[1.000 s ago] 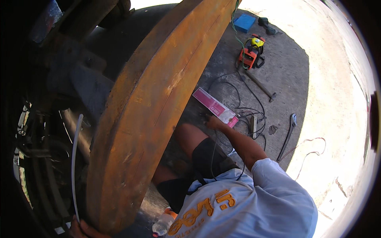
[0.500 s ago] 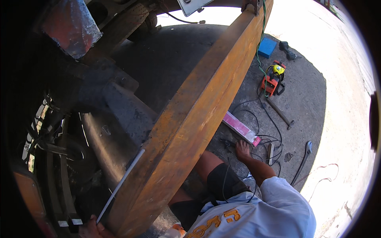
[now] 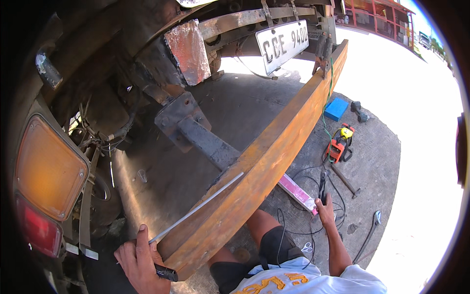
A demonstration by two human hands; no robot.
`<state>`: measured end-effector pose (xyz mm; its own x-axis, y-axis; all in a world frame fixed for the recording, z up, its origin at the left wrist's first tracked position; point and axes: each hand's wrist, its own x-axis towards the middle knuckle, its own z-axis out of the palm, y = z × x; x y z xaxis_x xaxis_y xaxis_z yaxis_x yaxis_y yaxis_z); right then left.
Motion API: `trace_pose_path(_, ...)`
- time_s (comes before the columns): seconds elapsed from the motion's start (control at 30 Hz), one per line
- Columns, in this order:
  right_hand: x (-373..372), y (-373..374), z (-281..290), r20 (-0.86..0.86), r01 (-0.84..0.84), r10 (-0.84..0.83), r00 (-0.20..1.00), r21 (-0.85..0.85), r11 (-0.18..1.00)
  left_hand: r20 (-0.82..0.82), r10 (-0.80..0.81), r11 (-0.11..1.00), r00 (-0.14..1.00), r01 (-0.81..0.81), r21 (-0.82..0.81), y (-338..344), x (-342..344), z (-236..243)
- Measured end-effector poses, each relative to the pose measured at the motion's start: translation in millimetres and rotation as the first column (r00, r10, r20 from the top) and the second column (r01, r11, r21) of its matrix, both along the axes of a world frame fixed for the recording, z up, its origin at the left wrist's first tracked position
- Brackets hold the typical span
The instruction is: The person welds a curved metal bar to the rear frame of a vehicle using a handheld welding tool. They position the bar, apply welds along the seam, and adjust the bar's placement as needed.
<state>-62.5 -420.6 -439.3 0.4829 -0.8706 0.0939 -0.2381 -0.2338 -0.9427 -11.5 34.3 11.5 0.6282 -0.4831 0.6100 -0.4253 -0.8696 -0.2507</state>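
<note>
Blue box (image 3: 336,109), hammer (image 3: 345,180), white-handled scissors (image 3: 307,248), amber lamp (image 3: 51,166)

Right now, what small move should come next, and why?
Probably bring the black clamp toward the rod: the right hand holds the clamp well apart from it, while the left hand holds the rod over the rusty beam.

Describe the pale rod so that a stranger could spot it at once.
Find the long rusty beam running diagonally through the picture. At its lower-left end is the person's left hand, from which the thin rod slants up and right across the view of the beam. It is long and light grey, unlike the stubby black cylinder jutting from that hand.
</note>
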Motion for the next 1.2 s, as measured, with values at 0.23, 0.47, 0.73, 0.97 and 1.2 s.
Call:
trace_pose_path(0.23,-28,-12,157,0.17,-0.034,0.062,0.983,-0.162,0.986,0.236,-0.076,0.958,0.969,0.137,-0.25,7,-14,-8)
trace_pose_path(0.47,-22,11,209,-0.193,-0.329,0.29,0.937,-0.217,0.919,-0.151,0.11,0.708,0.982,-0.184,-0.682,86,-46,-65)
trace_pose_path(0.73,2,66,177,-0.58,-0.707,0.468,0.667,-0.293,0.644,-0.62,-0.354,0.183,0.7,-0.598,-0.78,157,-10,-278)
trace_pose_path(0.97,24,121,151,-0.582,-0.761,0.506,0.637,-0.371,0.532,-0.023,-0.822,-0.486,0.569,-0.723,-0.491,78,64,-430)
trace_pose_path(1.2,-17,105,150,-0.505,-0.62,0.42,0.754,-0.335,0.71,0.107,-0.957,-0.286,0.271,-0.806,-0.518,-57,120,-415)
